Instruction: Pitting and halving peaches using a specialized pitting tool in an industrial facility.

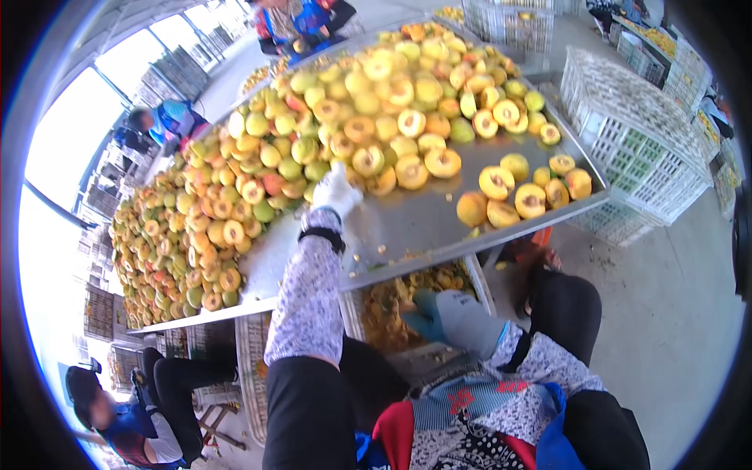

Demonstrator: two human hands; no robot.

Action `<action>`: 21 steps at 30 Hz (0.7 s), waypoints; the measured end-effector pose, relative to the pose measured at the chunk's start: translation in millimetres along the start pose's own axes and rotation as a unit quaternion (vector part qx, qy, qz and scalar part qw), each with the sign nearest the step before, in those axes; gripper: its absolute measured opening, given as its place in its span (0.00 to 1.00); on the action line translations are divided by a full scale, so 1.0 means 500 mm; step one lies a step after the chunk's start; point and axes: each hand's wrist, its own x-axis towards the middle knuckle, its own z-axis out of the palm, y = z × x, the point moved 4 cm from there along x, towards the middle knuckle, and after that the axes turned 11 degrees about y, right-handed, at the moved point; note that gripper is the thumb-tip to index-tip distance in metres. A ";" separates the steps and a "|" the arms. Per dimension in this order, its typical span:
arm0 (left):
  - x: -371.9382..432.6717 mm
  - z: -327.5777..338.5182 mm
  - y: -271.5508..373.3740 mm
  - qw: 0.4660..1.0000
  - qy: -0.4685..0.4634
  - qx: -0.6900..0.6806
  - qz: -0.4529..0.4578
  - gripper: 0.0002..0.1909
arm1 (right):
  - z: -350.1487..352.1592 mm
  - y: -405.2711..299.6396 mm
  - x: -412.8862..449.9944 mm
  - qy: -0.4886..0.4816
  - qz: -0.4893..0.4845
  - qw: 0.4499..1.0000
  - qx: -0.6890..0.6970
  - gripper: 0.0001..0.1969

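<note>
My left hand (338, 192), in a white glove, reaches to the near edge of a heap of halved peaches (367, 158) on the metal table (405, 214). Its fingers touch or nearly touch the fruit, and whether they grip a piece is unclear. Low in front of my lap, my right hand (455, 322) wears a grey and teal glove. It hangs over a plastic crate (479, 282) with peach pieces (385, 311) inside. Its fingers are blurred, so I cannot see whether they hold anything. Several cut halves (530, 201) lie apart at the table's right corner, cut faces showing stone cavities.
White plastic crates (640, 132) stand stacked at the right of the table. A raised metal rim (529, 226) runs along its near edge. One co-worker (129, 411) sits at lower left, another person (170, 123) beyond the heap. A second crate (252, 376) stands left of my legs.
</note>
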 end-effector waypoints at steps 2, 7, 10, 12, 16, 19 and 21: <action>-0.050 -0.020 -0.005 0.998 0.027 -0.040 0.042 0.26 | 0.015 -0.008 -0.004 -0.009 -0.011 1.000 0.012 0.19; -0.143 -0.057 -0.021 0.915 -0.168 -0.352 -0.102 0.28 | 0.001 -0.028 -0.006 0.091 -0.031 0.992 0.076 0.18; -0.222 -0.129 0.030 0.868 -0.087 -0.468 -0.139 0.27 | 0.011 -0.016 0.033 0.162 -0.047 0.968 0.183 0.15; -0.284 -0.167 0.077 0.827 -0.020 -0.552 -0.101 0.25 | 0.012 -0.039 0.053 0.193 -0.089 0.952 0.220 0.15; -0.381 -0.148 0.135 0.732 0.068 -0.667 -0.124 0.18 | 0.015 -0.066 0.053 0.164 -0.049 0.962 0.215 0.15; -0.421 -0.102 0.148 0.595 0.126 -0.778 -0.157 0.22 | 0.055 -0.054 0.025 0.141 -0.071 0.966 0.207 0.14; -0.446 -0.083 0.138 0.558 0.123 -0.779 -0.256 0.22 | 0.069 -0.046 0.013 0.197 -0.115 0.959 0.171 0.13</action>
